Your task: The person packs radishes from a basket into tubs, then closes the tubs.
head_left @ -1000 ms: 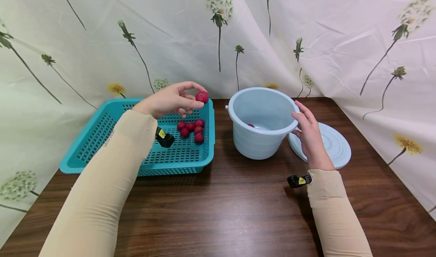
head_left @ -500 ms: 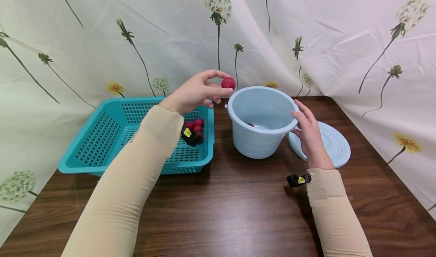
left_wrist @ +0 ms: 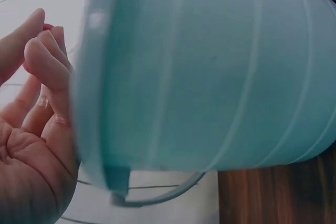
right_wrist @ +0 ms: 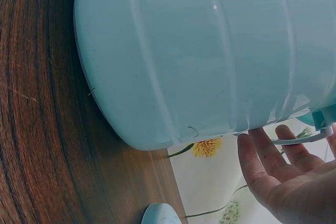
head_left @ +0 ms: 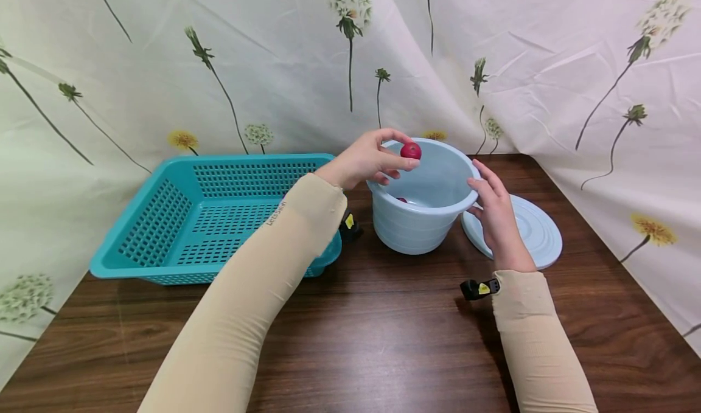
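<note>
Between the thumb and fingertips of my left hand (head_left: 368, 159) is pinched a small round red fruit (head_left: 411, 151), held over the opening of a light blue bucket (head_left: 408, 227). Inside the bucket, part of another red fruit (head_left: 401, 199) shows at the bottom. In the left wrist view the fingers hide nearly all of the held fruit. My right hand (head_left: 495, 215) holds the bucket's right rim, thumb on the edge; the right wrist view shows fingertips (right_wrist: 255, 139) against the outer wall, near the handle (right_wrist: 310, 138).
Left of the bucket stands a turquoise slotted basket (head_left: 219, 270); my left sleeve (head_left: 274, 267) covers its right end. A light blue lid (head_left: 539, 233) lies on the brown wooden table (head_left: 383, 340) behind my right hand. A flower-print cloth (head_left: 285, 54) hangs at the back.
My left hand has carried the red fruit rightward from above the basket to over the bucket's opening. The right hand keeps its place at the rim.
</note>
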Available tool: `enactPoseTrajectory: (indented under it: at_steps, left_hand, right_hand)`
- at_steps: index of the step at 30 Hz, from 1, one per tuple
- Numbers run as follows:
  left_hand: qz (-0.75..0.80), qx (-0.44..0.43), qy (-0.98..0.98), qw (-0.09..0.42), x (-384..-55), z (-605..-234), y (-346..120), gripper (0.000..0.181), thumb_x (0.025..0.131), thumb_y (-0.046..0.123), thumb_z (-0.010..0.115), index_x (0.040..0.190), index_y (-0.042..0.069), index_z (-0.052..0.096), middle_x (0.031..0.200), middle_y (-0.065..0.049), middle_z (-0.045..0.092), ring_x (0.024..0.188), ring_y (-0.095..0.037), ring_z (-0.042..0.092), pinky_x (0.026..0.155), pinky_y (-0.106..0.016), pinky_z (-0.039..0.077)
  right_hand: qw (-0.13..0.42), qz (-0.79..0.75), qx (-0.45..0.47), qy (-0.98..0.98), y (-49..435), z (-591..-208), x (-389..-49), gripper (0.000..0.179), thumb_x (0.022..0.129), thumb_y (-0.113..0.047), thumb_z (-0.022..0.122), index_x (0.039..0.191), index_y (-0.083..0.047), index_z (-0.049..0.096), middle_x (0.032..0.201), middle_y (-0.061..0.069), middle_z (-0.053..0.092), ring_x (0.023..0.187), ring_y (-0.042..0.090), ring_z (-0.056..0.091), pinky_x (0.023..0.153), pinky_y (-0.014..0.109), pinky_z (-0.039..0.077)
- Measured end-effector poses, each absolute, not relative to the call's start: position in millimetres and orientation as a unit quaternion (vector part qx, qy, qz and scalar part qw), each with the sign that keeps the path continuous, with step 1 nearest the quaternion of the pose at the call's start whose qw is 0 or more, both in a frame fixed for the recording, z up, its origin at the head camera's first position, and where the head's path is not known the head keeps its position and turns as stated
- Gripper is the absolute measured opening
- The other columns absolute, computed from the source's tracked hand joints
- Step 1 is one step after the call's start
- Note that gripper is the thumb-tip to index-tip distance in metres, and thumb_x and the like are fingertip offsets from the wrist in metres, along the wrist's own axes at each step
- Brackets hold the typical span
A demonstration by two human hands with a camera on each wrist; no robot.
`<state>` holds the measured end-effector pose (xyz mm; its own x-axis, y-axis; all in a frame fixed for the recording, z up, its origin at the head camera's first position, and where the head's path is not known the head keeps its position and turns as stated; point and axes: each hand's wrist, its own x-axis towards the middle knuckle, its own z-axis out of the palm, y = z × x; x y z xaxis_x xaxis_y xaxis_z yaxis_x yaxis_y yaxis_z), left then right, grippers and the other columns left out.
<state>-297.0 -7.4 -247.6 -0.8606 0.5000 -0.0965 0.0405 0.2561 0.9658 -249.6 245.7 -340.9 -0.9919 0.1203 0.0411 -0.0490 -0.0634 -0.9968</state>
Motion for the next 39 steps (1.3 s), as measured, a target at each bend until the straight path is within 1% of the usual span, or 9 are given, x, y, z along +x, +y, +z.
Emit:
enactPoseTrajectory:
  at_steps: [3,4,8,13,18,23,30,36,39]
  left_hand:
    - [0.575,0.171,0.777,0.192,-298.5,-250.4,-0.5,0.045,0.089,0.024,0.075,0.129,0.017,0.055,0.11,-0.015,0.072,0.083,-0.022,0.065,0.086,-0.043,0.058]
    - [0.571,0.17,0.781,0.19,-298.9,-251.0,1.5,0.046,0.089,0.023,0.075,0.13,0.017,0.054,0.111,-0.015,0.072,0.083,-0.022,0.066,0.086,-0.044,0.058]
    - [0.541,0.173,0.804,0.176,-300.8,-252.7,9.1,0.046,0.089,0.022,0.076,0.128,0.014,0.054,0.107,-0.015,0.072,0.077,-0.022,0.066,0.082,-0.044,0.06]
    - [0.496,0.173,0.836,0.162,-301.0,-253.8,14.7,0.044,0.087,0.022,0.078,0.124,0.012,0.055,0.101,-0.015,0.071,0.07,-0.021,0.066,0.079,-0.042,0.06]
    - [0.466,0.167,0.854,0.162,-298.8,-254.0,15.8,0.044,0.086,0.023,0.079,0.122,0.011,0.056,0.1,-0.016,0.07,0.067,-0.021,0.064,0.072,-0.033,0.06]
    - [0.448,0.17,0.863,0.159,-298.0,-254.6,16.5,0.044,0.086,0.024,0.079,0.12,0.011,0.056,0.095,-0.012,0.068,0.066,-0.019,0.064,0.065,-0.027,0.058]
    - [0.451,0.17,0.862,0.157,-297.6,-255.5,15.9,0.043,0.086,0.025,0.079,0.12,0.011,0.057,0.088,-0.011,0.068,0.061,-0.019,0.062,0.066,-0.028,0.058]
    - [0.464,0.17,0.854,0.165,-300.0,-255.3,13.3,0.044,0.085,0.026,0.08,0.121,0.012,0.058,0.087,-0.011,0.068,0.067,-0.025,0.065,0.067,-0.028,0.058]
    - [0.479,0.168,0.845,0.17,-302.1,-255.8,11.9,0.046,0.085,0.027,0.079,0.124,0.013,0.058,0.087,-0.012,0.069,0.066,-0.022,0.064,0.069,-0.03,0.059]
  right_hand:
    - [0.058,0.729,-0.026,-0.682,245.1,-340.6,-249.3,0.056,0.1,-0.037,0.054,0.153,-0.027,0.037,0.158,0.004,0.032,0.124,0.014,0.048,0.09,0.029,0.044]
    - [0.058,0.728,-0.026,-0.683,245.0,-340.6,-249.4,0.056,0.1,-0.037,0.054,0.153,-0.027,0.037,0.158,0.004,0.032,0.124,0.014,0.048,0.09,0.029,0.044]
    - [0.059,0.727,-0.025,-0.684,245.0,-340.6,-249.4,0.058,0.101,-0.036,0.053,0.154,-0.024,0.035,0.158,0.004,0.032,0.123,0.014,0.048,0.09,0.029,0.044]
    - [0.059,0.73,-0.025,-0.681,245.1,-340.9,-249.7,0.058,0.1,-0.037,0.053,0.154,-0.025,0.036,0.158,0.004,0.031,0.124,0.015,0.047,0.092,0.03,0.043]
    - [0.057,0.731,-0.023,-0.679,245.0,-341.4,-250.4,0.057,0.1,-0.038,0.053,0.153,-0.027,0.036,0.158,0.004,0.032,0.126,0.016,0.046,0.094,0.032,0.041]
    - [0.059,0.73,-0.02,-0.68,244.6,-342.2,-250.9,0.056,0.101,-0.037,0.053,0.154,-0.027,0.036,0.158,0.004,0.032,0.126,0.016,0.046,0.094,0.032,0.041]
    - [0.064,0.734,-0.02,-0.676,244.1,-343.4,-251.4,0.055,0.1,-0.036,0.053,0.152,-0.028,0.039,0.156,0.002,0.035,0.123,0.014,0.048,0.093,0.032,0.042]
    - [0.065,0.73,-0.017,-0.68,244.8,-344.2,-250.6,0.055,0.1,-0.037,0.053,0.152,-0.029,0.038,0.156,0.003,0.035,0.123,0.014,0.048,0.093,0.031,0.042]
    - [0.064,0.73,-0.018,-0.68,244.7,-344.3,-251.2,0.054,0.1,-0.037,0.053,0.152,-0.029,0.038,0.156,0.003,0.035,0.124,0.014,0.048,0.094,0.032,0.041]
